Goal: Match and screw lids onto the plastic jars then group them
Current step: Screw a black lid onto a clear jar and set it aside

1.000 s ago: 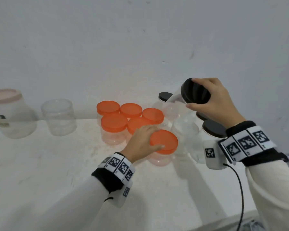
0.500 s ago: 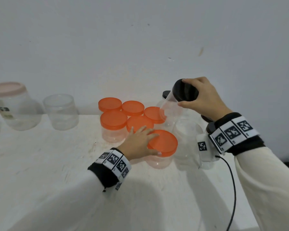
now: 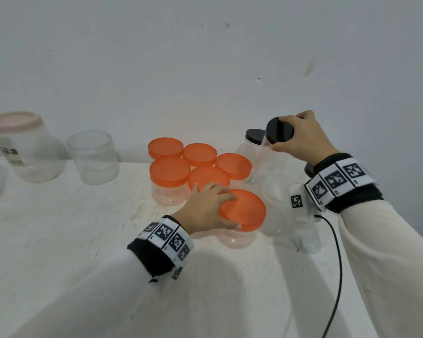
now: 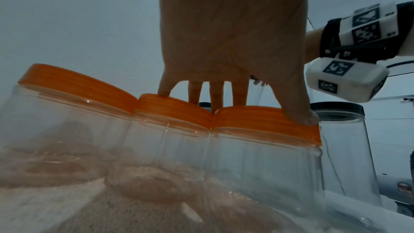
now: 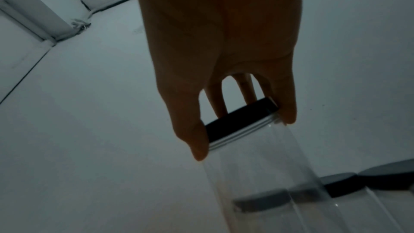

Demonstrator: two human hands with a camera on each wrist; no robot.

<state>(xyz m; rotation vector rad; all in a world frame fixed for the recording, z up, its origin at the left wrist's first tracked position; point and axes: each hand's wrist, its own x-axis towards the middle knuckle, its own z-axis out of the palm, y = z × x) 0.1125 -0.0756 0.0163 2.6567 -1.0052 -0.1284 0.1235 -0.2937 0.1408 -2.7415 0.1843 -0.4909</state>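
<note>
Orange-lidded jars (image 3: 169, 170) number six; left hand (image 3: 206, 208) grips the nearest lid (image 3: 247, 211), right hand (image 3: 303, 140) a black-lidded jar (image 3: 279, 130).

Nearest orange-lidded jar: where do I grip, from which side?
Grip the ribbed rim of its orange lid, from above. The jar stands upright, another orange-lidded jar touching it and a clear jar close on its right, so the top looks freest.

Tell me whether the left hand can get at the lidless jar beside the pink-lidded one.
Probably yes, once it lets go: the left hand grips the nearest orange lid, and nothing stands between it and the lidless jar.
</note>
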